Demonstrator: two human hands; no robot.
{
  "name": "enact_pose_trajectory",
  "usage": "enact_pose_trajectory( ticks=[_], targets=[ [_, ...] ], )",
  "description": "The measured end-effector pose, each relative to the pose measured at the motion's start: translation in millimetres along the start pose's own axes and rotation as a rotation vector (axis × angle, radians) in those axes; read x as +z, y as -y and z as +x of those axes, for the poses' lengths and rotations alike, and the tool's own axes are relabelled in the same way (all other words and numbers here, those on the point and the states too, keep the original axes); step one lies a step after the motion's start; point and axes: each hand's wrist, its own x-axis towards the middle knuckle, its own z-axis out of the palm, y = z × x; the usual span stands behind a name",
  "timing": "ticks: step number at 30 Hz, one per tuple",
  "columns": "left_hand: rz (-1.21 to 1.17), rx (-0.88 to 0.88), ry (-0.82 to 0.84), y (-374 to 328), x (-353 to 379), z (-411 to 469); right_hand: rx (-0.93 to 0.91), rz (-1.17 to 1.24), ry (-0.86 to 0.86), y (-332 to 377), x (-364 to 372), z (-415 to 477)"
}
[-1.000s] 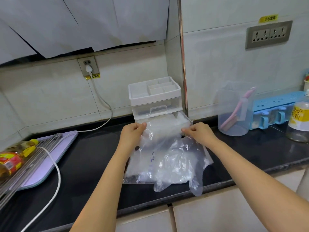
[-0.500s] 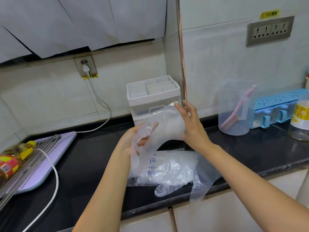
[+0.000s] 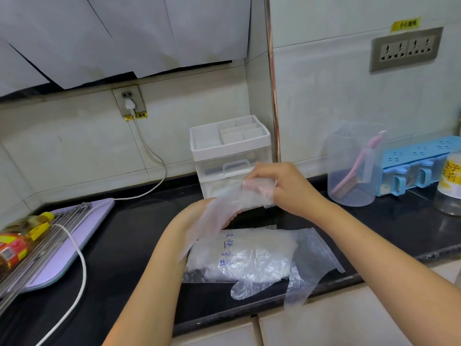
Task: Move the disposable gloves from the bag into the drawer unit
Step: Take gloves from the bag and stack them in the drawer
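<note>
The right hand (image 3: 287,189) is pinching a glove (image 3: 224,208) before the drawer unit (image 3: 229,146). It's draping over the left hand (image 3: 192,216), whose grip I cannot tell.

Black countertop (image 3: 139,233), glove bag (image 3: 249,260), drawer unit (image 3: 229,146), clear jug (image 3: 354,176), purple board (image 3: 62,265), blue box (image 3: 419,153)

Black polished stone bench (image 3: 129,240) runs into a corner. Cream tiled walls (image 3: 62,146) behind and on the right, with a copper-coloured vertical strip (image 3: 273,96) at the join. White paper sheets (image 3: 124,33) hang overhead. Beige single wall socket (image 3: 128,101), white plug in. Grey four-way socket panel (image 3: 406,49) on right wall. Cream cupboard fronts (image 3: 336,320) below the bench. Light soft, even.
</note>
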Motion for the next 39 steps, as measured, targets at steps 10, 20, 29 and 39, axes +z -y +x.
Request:
enact_pose_trajectory(
  ticks=[10,20,29,39],
  targets=[
    [0.218,0.376,0.307,-46,3,-53,0.493,-0.172,0.423,34,-44,49],
    [0.027,0.198,0.146,-43,-12,-33,0.618,-0.051,0.331,17,-52,78],
    [0.314,0.172,-0.312,-74,-36,31,0.603,-0.086,-0.026,-37,-22,80],
    [0.677,0.641,-0.422,-60,26,43,0.699,-0.378,-0.082,-93,14,78]
  ],
)
